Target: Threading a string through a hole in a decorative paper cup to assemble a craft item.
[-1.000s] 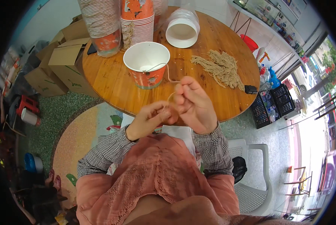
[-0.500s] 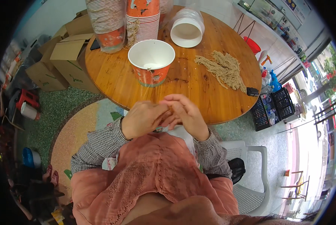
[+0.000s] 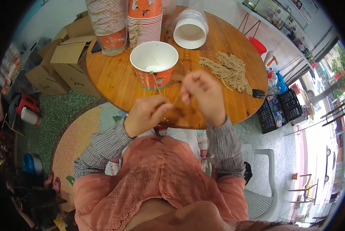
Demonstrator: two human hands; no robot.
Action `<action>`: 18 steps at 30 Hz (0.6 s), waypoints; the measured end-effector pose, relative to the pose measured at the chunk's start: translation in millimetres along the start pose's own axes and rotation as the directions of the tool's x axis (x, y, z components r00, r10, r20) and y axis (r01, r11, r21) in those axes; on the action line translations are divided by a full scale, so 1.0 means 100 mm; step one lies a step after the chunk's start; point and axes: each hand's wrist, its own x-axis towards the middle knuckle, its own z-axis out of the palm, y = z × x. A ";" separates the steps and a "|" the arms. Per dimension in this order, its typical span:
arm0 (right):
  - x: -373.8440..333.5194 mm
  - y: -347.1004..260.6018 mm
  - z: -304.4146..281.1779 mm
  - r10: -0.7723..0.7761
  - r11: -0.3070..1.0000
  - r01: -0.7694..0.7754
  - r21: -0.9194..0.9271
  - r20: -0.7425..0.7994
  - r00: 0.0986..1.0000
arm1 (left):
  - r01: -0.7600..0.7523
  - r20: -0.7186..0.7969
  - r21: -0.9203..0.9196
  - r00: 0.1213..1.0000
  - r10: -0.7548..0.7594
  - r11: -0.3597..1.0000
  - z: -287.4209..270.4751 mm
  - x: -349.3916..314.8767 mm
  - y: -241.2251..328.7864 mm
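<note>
An orange paper bucket (image 3: 154, 79) with a white inside stands upright at the near side of the round table. From a hole in its front, a thin tan cord (image 3: 157, 85) runs down to my left hand (image 3: 147, 114), whose thumb and fingers pinch it. My right hand (image 3: 204, 94), slightly blurred, is raised to the right of the bucket with its fingers closed. A faint, smeared stretch of cord spans the gap between both hands. To the right lies a loose pile of tan cords (image 3: 230, 69).
Tall stacks of paper buckets (image 3: 145, 29) rise at the back of the wooden table (image 3: 110, 84). A plastic-wrapped white bucket stack (image 3: 189, 35) lies on its side. A small black object (image 3: 258, 93) sits at the right edge. Cardboard boxes (image 3: 66, 63) stand left; a white chair (image 3: 270, 173) is at right.
My hands were close together in front of the table. Now the right hand has moved up and right, away from the left, and the cord at the bucket shows stretched toward my left hand.
</note>
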 end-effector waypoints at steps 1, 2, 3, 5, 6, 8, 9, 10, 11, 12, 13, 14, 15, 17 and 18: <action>0.11 -0.13 0.02 -0.068 0.996 0.068 0.058 -0.011 0.998 | -0.162 0.046 -0.031 0.986 0.163 0.986 0.11 0.05 -0.07; 0.26 -0.27 0.12 -0.126 0.984 0.125 0.124 -0.005 0.992 | -0.152 0.036 -0.023 0.988 0.153 0.988 0.23 0.12 -0.12; 0.42 -0.36 0.19 -0.193 0.971 0.191 0.143 -0.003 0.981 | -0.228 -0.042 0.024 0.973 0.229 0.973 0.36 0.23 -0.12; 0.68 -0.57 0.26 -0.314 0.931 0.315 0.185 -0.037 0.949 | -0.312 -0.109 0.074 0.942 0.318 0.947 0.47 0.44 -0.25; 0.80 -0.65 0.28 -0.362 0.906 0.366 0.215 -0.057 0.930 | -0.195 -0.157 0.226 0.960 0.233 0.954 0.47 0.55 -0.35; 1.20 -0.67 0.04 -0.623 0.728 0.531 0.434 0.097 0.776 | -0.031 -0.286 0.425 0.943 0.167 0.905 0.45 0.67 -0.46; 1.31 -0.78 0.13 -0.794 0.553 0.555 0.622 0.190 0.578 | -0.027 -0.288 0.418 0.944 0.161 0.908 0.37 0.66 -0.47; 1.10 -0.85 0.06 -0.431 0.826 0.481 0.295 -0.220 0.875 | 0.044 -0.188 0.476 0.981 0.053 0.879 0.26 0.62 -0.46; 1.20 -0.83 -0.19 -0.566 0.670 0.479 0.568 -0.026 0.824 | 0.067 -0.071 0.543 0.997 -0.034 0.837 0.21 0.60 -0.35; 1.32 -0.78 -0.45 -0.706 0.489 0.346 0.801 0.130 0.696 | -0.036 -0.132 0.575 0.982 0.135 0.817 0.19 0.51 -0.33; 1.17 -0.87 -0.51 -0.512 0.796 0.554 0.243 -0.216 0.831 | -0.014 -0.142 0.580 0.983 0.118 0.815 0.08 0.41 -0.38; 1.14 -0.84 -0.63 -0.491 0.814 0.538 0.217 -0.238 0.838 | -0.091 -0.116 0.540 0.976 0.182 0.836 0.00 0.33 -0.43; 1.11 -0.82 -0.66 -0.469 0.832 0.522 0.187 -0.263 0.843 | -0.173 -0.090 0.494 0.964 0.248 0.852 -0.08 0.27 -0.46; 0.98 -0.70 -0.68 -0.433 0.846 0.500 0.187 -0.308 0.847 | -0.198 -0.050 0.446 0.968 0.246 0.873 -0.29 0.16 -0.41; 0.92 -0.60 -0.74 -0.357 0.878 0.435 0.199 -0.332 0.873 | -0.228 -0.013 0.397 0.967 0.254 0.889 -0.40 0.12 -0.38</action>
